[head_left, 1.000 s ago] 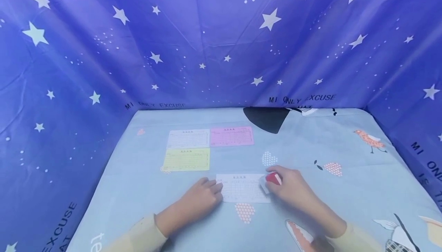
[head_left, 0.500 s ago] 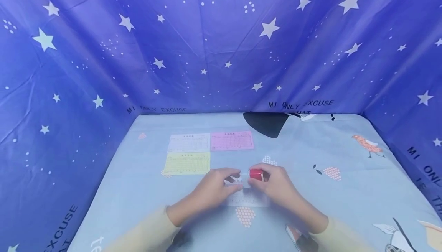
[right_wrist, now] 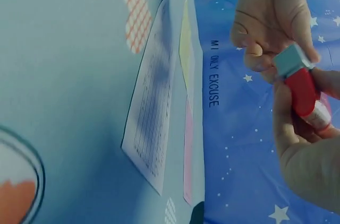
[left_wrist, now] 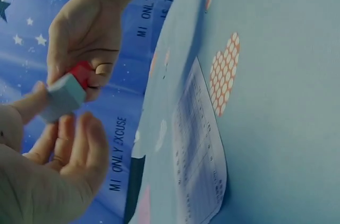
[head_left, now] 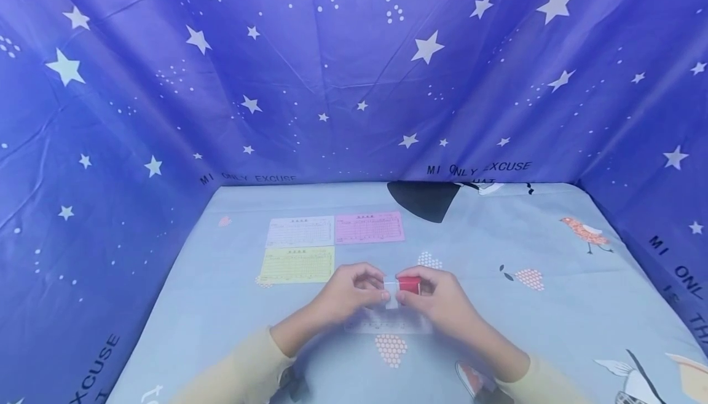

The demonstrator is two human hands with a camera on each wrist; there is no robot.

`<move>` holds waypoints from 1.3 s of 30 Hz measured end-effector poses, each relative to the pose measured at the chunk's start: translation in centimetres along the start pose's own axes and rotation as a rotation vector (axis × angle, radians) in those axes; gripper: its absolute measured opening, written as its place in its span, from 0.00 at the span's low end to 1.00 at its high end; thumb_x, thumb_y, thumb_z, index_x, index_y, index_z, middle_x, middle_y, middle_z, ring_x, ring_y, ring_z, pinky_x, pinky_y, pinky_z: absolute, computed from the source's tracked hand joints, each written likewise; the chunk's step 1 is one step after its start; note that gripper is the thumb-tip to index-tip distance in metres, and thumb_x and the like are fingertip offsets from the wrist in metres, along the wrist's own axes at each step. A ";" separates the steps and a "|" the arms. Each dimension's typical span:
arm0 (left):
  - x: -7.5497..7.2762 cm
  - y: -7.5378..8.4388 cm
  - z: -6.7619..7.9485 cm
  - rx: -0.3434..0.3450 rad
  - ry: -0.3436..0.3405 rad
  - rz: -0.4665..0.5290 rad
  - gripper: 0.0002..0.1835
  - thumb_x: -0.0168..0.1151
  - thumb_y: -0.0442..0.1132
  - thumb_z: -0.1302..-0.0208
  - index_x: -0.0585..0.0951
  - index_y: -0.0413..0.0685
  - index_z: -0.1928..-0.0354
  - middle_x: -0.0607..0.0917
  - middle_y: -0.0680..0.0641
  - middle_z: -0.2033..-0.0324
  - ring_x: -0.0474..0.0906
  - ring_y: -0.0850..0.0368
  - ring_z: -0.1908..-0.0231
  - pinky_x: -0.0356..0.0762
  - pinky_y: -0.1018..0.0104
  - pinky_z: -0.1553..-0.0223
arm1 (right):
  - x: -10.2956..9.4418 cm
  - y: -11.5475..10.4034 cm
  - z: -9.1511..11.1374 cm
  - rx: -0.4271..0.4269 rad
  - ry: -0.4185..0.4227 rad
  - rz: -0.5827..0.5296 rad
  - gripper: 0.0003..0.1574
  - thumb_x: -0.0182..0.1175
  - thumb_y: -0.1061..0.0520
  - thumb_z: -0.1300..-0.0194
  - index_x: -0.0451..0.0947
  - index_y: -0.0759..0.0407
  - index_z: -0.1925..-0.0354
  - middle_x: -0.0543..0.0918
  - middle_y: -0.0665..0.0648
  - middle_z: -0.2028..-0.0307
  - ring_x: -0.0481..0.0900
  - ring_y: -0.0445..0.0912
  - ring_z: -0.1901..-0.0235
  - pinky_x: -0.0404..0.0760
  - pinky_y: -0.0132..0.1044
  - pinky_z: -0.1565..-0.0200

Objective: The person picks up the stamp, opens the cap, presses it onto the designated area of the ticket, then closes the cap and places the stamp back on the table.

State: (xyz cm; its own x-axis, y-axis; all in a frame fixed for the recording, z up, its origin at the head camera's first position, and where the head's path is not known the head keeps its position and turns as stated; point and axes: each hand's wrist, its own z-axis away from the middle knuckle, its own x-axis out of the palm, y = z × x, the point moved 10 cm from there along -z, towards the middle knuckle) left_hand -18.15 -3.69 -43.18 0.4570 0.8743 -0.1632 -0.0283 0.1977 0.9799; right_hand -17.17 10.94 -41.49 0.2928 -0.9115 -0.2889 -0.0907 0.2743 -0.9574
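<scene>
Over a white printed slip (head_left: pixel 389 325), my two hands meet at a small red stamp (head_left: pixel 410 285) with a pale translucent cap (head_left: pixel 391 293). The right hand (head_left: pixel 445 299) grips the red body between thumb and fingers. My left hand (head_left: pixel 345 293) pinches the cap, its thumb on one side and fingertips on the other, as the left wrist view shows with the cap (left_wrist: pixel 65 96) against the red part. In the right wrist view the red body (right_wrist: pixel 302 92) has a white label at its end. The hands partly hide the slip, which lies flat.
Farther back on the patterned cloth (head_left: pixel 498 324) lie a white slip (head_left: pixel 300 232), a pink slip (head_left: pixel 369 228) and a yellow slip (head_left: pixel 297 265), edge to edge. A purple star-printed curtain (head_left: pixel 354 72) closes off the back and both sides.
My left hand has left the near slip's left edge and come up to pinch the stamp's cap. My right hand has brought the stamp leftward from the slip's right edge to the middle.
</scene>
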 end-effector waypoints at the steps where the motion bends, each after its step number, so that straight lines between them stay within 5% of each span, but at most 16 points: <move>1: 0.1 -0.1 0.0 0.001 -0.015 0.053 0.17 0.71 0.35 0.40 0.81 0.35 0.51 0.86 0.47 0.62 0.84 0.56 0.63 0.84 0.63 0.61 | 0.1 -0.1 0.0 -0.012 -0.022 -0.044 0.19 0.72 0.59 0.39 0.83 0.65 0.50 0.88 0.58 0.62 0.87 0.45 0.63 0.85 0.35 0.60; 8: 1.6 -0.1 0.3 0.016 -0.144 0.399 0.13 0.67 0.30 0.40 0.71 0.43 0.60 0.80 0.53 0.69 0.78 0.62 0.68 0.79 0.72 0.63 | 1.1 -1.1 0.3 -0.093 -0.138 -0.228 0.20 0.66 0.65 0.35 0.78 0.77 0.48 0.84 0.74 0.61 0.86 0.43 0.65 0.86 0.36 0.61; 17: 3.0 0.4 0.7 0.060 -0.224 0.548 0.14 0.59 0.27 0.36 0.67 0.49 0.71 0.81 0.54 0.72 0.78 0.64 0.71 0.77 0.73 0.68 | 1.2 -0.7 0.5 -0.071 -0.157 -0.281 0.21 0.66 0.66 0.36 0.77 0.80 0.48 0.89 0.58 0.62 0.87 0.42 0.64 0.86 0.36 0.60; 27: 2.5 0.3 0.8 0.066 -0.101 0.424 0.13 0.62 0.30 0.40 0.68 0.50 0.74 0.80 0.56 0.76 0.76 0.66 0.74 0.75 0.75 0.72 | 1.3 -0.2 0.6 -0.031 -0.143 -0.298 0.24 0.67 0.64 0.36 0.77 0.81 0.47 0.87 0.68 0.57 0.88 0.45 0.62 0.86 0.38 0.58; 36: 0.1 -1.4 0.5 0.008 0.041 0.443 0.06 0.63 0.26 0.39 0.76 0.42 0.64 0.84 0.52 0.72 0.79 0.64 0.74 0.78 0.73 0.70 | 0.1 0.6 0.0 0.049 -0.032 -0.261 0.25 0.70 0.63 0.38 0.78 0.79 0.47 0.86 0.70 0.57 0.88 0.46 0.63 0.86 0.38 0.56; 39: -2.1 -1.7 1.1 0.008 0.121 0.318 0.09 0.67 0.29 0.40 0.78 0.38 0.59 0.84 0.50 0.69 0.80 0.60 0.70 0.81 0.69 0.66 | -1.6 1.0 0.2 0.074 0.037 -0.213 0.26 0.70 0.61 0.38 0.79 0.75 0.45 0.87 0.66 0.58 0.88 0.48 0.64 0.85 0.37 0.56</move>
State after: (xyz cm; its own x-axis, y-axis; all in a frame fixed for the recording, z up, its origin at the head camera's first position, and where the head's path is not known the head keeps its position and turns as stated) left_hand -18.06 -6.36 -44.40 0.3171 0.9382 0.1390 -0.1456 -0.0966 0.9846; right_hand -17.56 12.74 -42.02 0.2629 -0.9614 -0.0815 0.0403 0.0954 -0.9946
